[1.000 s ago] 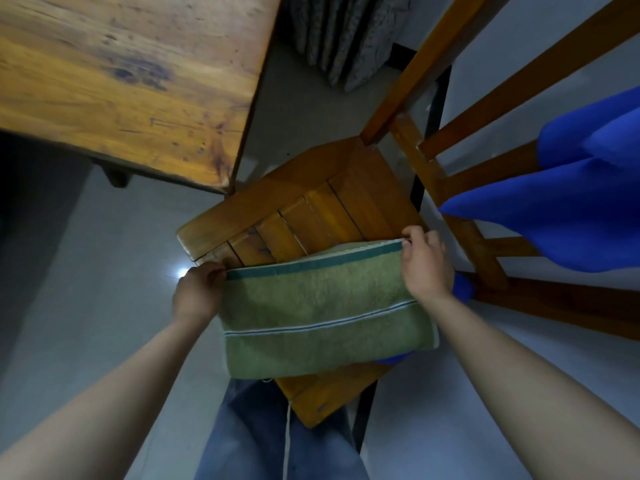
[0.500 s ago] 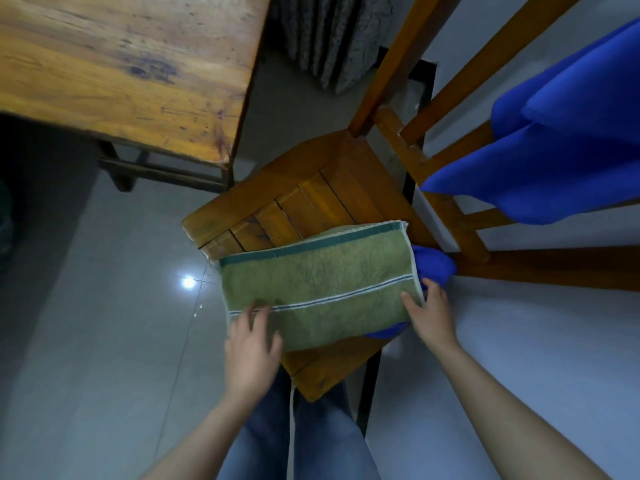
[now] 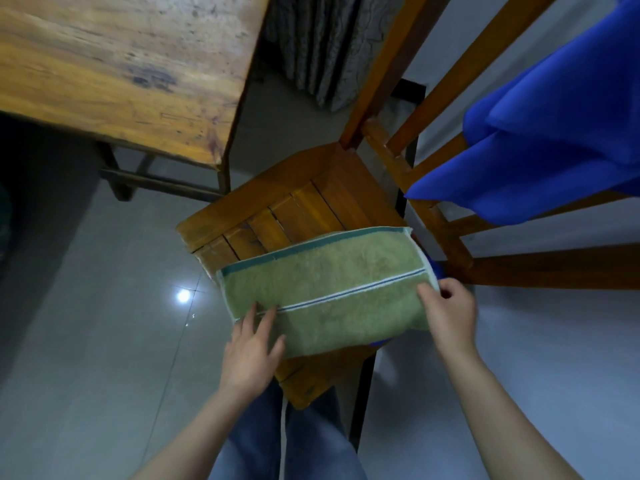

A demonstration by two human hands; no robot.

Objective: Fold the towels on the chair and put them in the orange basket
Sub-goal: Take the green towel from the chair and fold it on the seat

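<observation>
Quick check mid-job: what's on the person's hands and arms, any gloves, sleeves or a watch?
The left hand and right hand are bare: no gloves, rings or watch visible. The left forearm and right forearm are uncovered to the frame's edge, no sleeve in view. Below them, blue jeans with a pale cord hanging.

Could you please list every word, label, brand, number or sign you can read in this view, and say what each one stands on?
There is no readable text in this view.
The green towel shows only woven stripes and no visible label.
The wooden table has stains and scratches, not writing.
The chair and the blue cloth show no print or tag.
</observation>
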